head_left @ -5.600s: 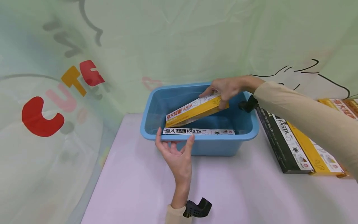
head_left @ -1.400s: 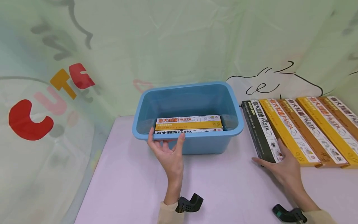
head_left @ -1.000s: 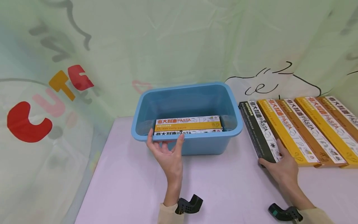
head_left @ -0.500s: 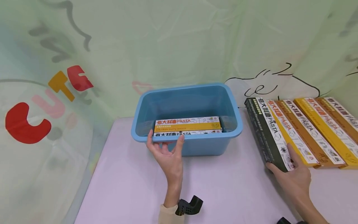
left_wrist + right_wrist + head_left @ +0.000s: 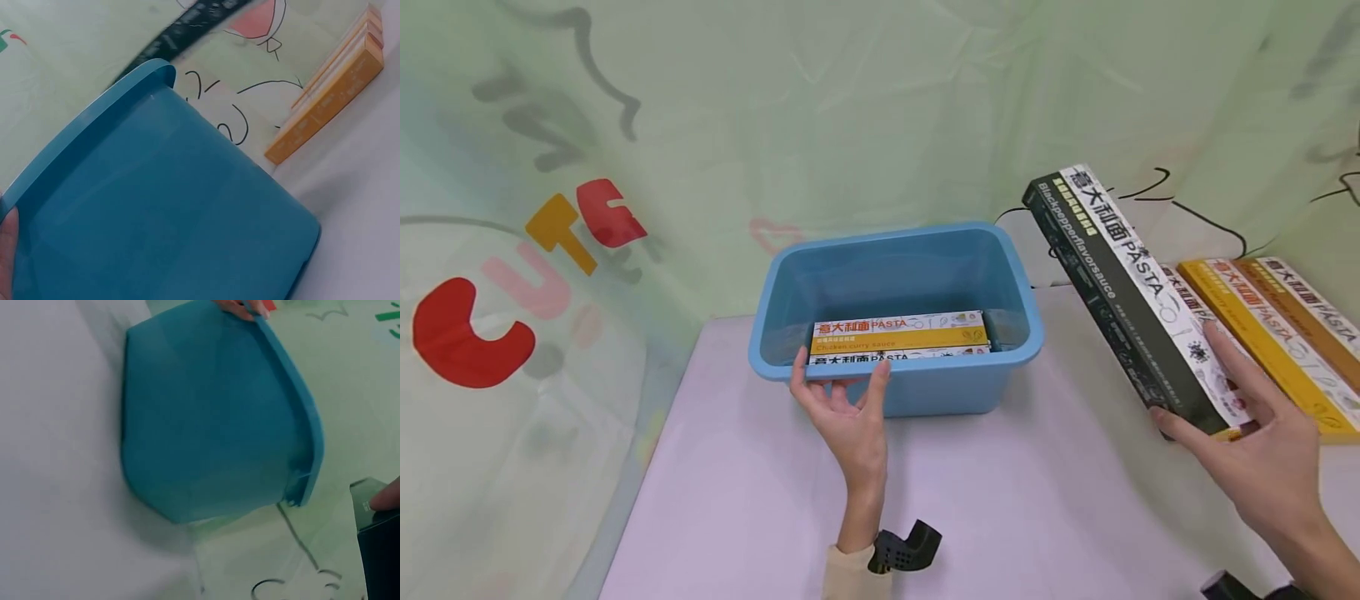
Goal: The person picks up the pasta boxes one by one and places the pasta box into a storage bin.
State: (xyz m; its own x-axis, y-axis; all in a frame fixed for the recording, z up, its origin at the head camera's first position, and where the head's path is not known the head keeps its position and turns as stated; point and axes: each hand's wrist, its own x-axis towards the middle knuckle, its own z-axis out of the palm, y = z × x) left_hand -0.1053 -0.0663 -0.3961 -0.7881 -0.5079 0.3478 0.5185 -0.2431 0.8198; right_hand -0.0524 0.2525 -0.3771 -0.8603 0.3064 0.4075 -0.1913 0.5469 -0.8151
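Note:
My left hand (image 5: 846, 429) holds the front rim of a blue plastic tub (image 5: 943, 392), with fingertips at the rim in the head view. Inside the tub lie a yellow pasta box (image 5: 902, 335) and a white-labelled pasta box (image 5: 917, 356) in front of it. My right hand (image 5: 1262, 442) grips the near end of a black pasta box (image 5: 1120, 292), raised off the table and tilted with its far end up. That box (image 5: 181, 34) shows as a dark bar beyond the tub in the left wrist view. Only its dark corner (image 5: 382, 556) appears in the right wrist view.
At the right lie more pasta boxes side by side, including a yellow one (image 5: 1273, 342) and a brown one (image 5: 1311, 304). The raised black box partly covers others there. A printed green curtain (image 5: 887, 125) hangs behind the pale table (image 5: 760, 517).
Earlier, my right hand set the yellow box into the tub, then took hold of the black box. That box has now risen from the row. My left hand has stayed at the rim.

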